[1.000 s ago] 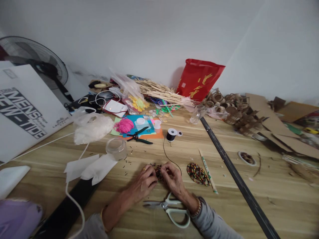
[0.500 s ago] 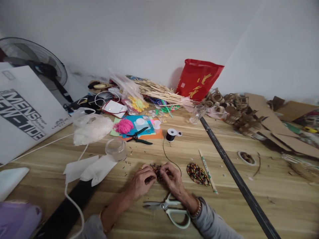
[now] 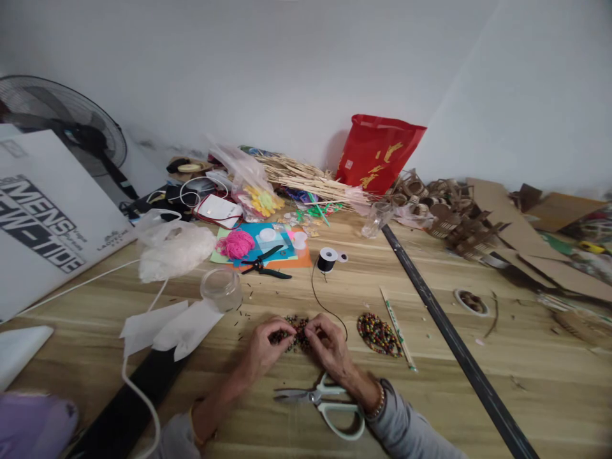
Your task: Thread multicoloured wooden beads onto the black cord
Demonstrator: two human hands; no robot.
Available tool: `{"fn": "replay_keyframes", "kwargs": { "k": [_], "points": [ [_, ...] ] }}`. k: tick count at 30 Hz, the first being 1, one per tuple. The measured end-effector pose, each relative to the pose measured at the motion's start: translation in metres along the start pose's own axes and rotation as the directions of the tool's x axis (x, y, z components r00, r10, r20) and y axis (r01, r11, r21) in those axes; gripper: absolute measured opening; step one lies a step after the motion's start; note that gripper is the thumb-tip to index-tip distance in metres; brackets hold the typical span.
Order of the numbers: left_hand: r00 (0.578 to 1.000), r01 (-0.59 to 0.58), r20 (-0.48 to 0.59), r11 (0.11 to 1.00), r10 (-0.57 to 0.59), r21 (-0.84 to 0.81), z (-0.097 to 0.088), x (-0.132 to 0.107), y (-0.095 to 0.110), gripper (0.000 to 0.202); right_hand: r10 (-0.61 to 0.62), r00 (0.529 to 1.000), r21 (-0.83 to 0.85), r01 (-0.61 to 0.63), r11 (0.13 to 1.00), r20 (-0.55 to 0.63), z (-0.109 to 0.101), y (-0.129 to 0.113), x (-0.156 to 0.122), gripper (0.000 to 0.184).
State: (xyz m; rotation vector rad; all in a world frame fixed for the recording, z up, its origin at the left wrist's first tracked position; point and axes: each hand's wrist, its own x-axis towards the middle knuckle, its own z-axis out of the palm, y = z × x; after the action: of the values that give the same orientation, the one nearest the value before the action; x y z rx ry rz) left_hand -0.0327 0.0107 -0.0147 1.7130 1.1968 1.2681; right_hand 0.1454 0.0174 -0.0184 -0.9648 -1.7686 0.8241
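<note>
Left hand [image 3: 268, 344]: curled at beads [image 3: 297, 326]; pinch was unclear.
Right hand [image 3: 327, 344]: likewise curled, pinch unclear.
Cord [image 3: 319, 299]: ran rightward from spool [image 3: 327, 260] toward surface's [image 3: 430, 395] near edge.

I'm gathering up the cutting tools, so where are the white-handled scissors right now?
In the head view, the white-handled scissors lie on the table at bottom centre, just below the right hand, blades pointing left.

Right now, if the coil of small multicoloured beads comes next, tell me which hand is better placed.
The right hand, most likely: it is nearer the coil of small multicoloured beads, which lies on its outer side. The left hand is farther off, with the right in between.
</note>
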Motion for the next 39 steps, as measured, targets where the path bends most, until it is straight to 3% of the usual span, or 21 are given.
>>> {"fn": "replay_keyframes", "kwargs": {
  "k": [7,13,39],
  "points": [
    [0.993,0.119,0.014,0.987,-0.118,-0.112,-0.0021,0.0004,-0.0029,0.008,-0.025,1.0,-0.019,0.025,1.0,-0.003,0.0009,-0.0024,-0.0005,0.018],
    [0.958,0.286,0.045,0.94,-0.283,-0.184,-0.0011,-0.0008,-0.005,0.008,-0.087,0.996,-0.039,0.088,0.995,0.031,0.0011,-0.0005,-0.0021,0.016],
    [0.941,0.338,0.066,0.914,-0.331,-0.226,-0.0048,0.0051,0.0017,0.009,-0.177,0.982,-0.06,0.18,0.982,0.062,-0.0021,-0.0006,-0.0007,0.017]
  ]
}}
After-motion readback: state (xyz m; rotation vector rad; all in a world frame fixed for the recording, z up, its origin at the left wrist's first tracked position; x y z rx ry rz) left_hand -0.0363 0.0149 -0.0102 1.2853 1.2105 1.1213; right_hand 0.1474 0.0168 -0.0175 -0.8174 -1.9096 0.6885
